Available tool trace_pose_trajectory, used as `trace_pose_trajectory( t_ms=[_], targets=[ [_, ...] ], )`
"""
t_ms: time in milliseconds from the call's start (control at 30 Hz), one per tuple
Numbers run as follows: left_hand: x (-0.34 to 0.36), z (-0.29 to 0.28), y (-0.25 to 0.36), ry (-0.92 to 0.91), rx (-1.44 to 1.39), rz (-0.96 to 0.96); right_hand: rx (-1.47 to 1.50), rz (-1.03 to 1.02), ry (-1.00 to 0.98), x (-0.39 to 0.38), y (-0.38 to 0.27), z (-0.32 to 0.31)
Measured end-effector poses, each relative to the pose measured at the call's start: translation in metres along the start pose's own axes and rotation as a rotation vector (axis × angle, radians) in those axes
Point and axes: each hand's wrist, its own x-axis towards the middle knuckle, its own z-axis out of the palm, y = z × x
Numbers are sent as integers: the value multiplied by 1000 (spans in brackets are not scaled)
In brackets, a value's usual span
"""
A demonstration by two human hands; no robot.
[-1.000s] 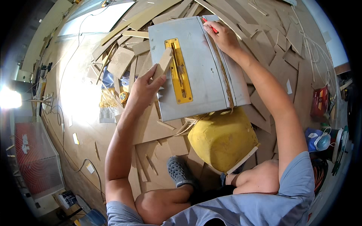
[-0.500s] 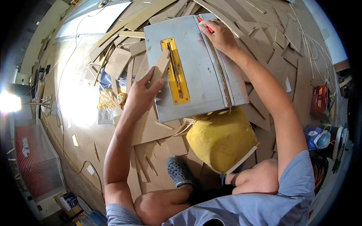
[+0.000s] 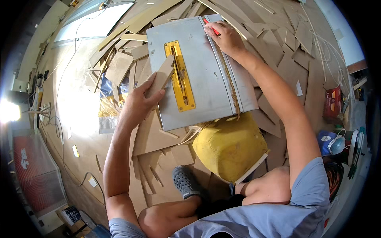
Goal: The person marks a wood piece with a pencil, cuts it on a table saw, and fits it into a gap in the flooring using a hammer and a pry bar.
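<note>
A grey metal table saw [image 3: 202,75] stands tilted in front of me, with a long yellow insert plate [image 3: 186,93] around its slot. My left hand [image 3: 141,99] is closed around a short flat strip of brown wood board [image 3: 162,75], whose far end lies over the plate's left edge. At the far edge of the saw top, my right hand [image 3: 227,37] grips a slim red pencil-like stick [image 3: 213,28] between its fingers. This hand is beside the grooved rail [image 3: 222,65] running along the top. Whether its palm touches the metal is hard to make out.
Wood offcuts [image 3: 119,67] lie scattered around the saw. A yellow bag [image 3: 230,146] hangs at its near side. A red box [image 3: 332,104] and a face mask [image 3: 337,146] are at right. A cable [image 3: 75,184] winds across the floor at left, below a bright lamp [image 3: 10,112].
The whole view has shifted slightly. My left hand has drawn the wood strip a little back and left along the plate. The right hand stays at the far edge with the red stick.
</note>
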Motion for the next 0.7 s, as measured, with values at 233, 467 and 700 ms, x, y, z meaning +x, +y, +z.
trace_pose_trajectory(
  t_ms=[233,467,700],
  targets=[
    [6,-2,2,5,41,-11,6,17,-23,0,-4,-1],
    [14,4,-6,32,7,14,11,15,-12,0,-1,2],
    [5,4,2,25,63,-8,15,29,-18,1,-2,1]
  ],
)
